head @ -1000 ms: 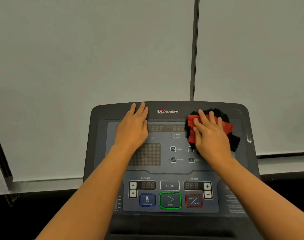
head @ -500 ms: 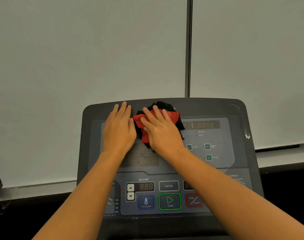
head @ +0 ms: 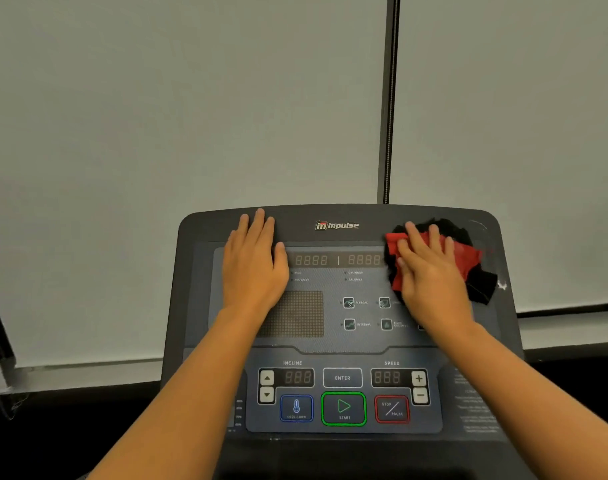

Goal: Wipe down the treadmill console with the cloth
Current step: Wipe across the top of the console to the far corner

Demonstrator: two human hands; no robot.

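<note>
The dark grey treadmill console (head: 337,216) fills the lower middle of the head view, with displays and buttons on its face. A red and black cloth (head: 469,261) lies bunched on the console's upper right corner. My right hand (head: 430,271) presses flat on the cloth, fingers spread over it and covering its left part. My left hand (head: 252,265) rests flat on the console's upper left, fingers together, holding nothing and covering part of the dot display.
Pale window blinds (head: 191,116) hang right behind the console, split by a dark vertical post (head: 389,98). Along the console's lower panel sit a blue cool-down button (head: 296,408), a green start button (head: 343,408) and a red stop button (head: 391,409). A white scuff (head: 502,285) marks the right edge.
My right hand has slid the cloth from the console's upper middle, beside my left hand, back to the upper right corner. My left hand has stayed at the upper left.
</note>
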